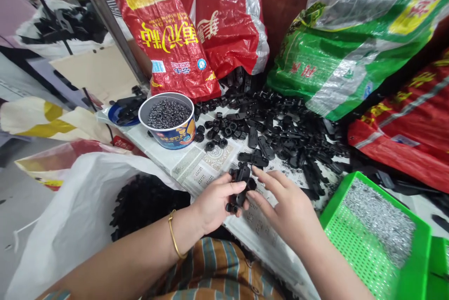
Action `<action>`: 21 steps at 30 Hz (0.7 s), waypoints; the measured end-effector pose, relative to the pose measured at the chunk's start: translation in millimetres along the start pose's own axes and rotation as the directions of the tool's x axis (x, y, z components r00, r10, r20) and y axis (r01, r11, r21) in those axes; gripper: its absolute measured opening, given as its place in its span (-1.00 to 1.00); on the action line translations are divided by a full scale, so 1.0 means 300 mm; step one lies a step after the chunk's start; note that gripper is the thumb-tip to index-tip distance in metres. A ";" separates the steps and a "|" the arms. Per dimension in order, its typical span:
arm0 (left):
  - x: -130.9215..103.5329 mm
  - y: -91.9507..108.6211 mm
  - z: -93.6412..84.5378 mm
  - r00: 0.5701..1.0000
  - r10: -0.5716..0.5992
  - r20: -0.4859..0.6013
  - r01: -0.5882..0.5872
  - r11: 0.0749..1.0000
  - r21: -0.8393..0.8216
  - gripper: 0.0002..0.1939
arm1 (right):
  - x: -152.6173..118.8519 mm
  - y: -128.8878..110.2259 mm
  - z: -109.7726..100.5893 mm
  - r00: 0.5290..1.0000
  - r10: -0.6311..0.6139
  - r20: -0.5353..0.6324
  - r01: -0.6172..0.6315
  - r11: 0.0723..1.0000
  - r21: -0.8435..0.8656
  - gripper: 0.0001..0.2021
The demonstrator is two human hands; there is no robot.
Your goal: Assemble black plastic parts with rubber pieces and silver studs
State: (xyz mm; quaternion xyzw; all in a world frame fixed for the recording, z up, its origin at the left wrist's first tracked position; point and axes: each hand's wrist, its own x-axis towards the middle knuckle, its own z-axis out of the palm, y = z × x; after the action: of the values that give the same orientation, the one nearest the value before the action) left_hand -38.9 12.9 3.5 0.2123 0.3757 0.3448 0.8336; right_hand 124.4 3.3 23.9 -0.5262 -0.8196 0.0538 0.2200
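Several small black plastic parts [242,179] are held in my left hand [219,199], whose fingers curl round them above the table's near edge. Just to the right, my right hand [280,197] has its thumb and forefinger apart beside these parts; the fingertips are close to them, and whether they touch is unclear. Beyond my hands, a pile of loose black parts [287,122] spreads over the patterned tabletop [189,169]. At the pile's left stands a round tub [175,135] filled with small dark pieces.
Red sacks [175,57] and a green sack [322,61] stand behind the pile, with another red sack [407,122] at right. A green basket [361,244] holds small shiny metal pieces. Left of the table, a white sack [80,202] contains black parts. A blue dish [114,115] adjoins the tub.
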 end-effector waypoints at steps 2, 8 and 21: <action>0.001 0.003 -0.003 1.000 -0.013 0.021 0.013 1.000 0.001 -0.80 | 0.008 0.009 -0.002 0.999 -0.045 -0.002 0.045 0.996 0.075 -0.66; 0.001 -0.014 0.026 0.996 0.052 -0.075 -0.053 0.999 -0.005 -0.81 | -0.009 -0.010 0.029 0.990 0.076 -0.119 -0.062 0.991 0.116 -0.75; 0.009 -0.034 0.066 0.989 -0.127 0.077 0.129 0.992 -0.016 -0.68 | -0.077 0.004 -0.009 0.974 0.087 -0.210 -0.053 0.985 0.163 -0.76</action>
State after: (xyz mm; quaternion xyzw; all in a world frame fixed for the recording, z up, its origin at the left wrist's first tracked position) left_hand -18.0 6.1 8.5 0.1919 0.3531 0.2862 0.8698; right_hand 134.6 -17.0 19.1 -0.5387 -0.7650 0.0683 0.3463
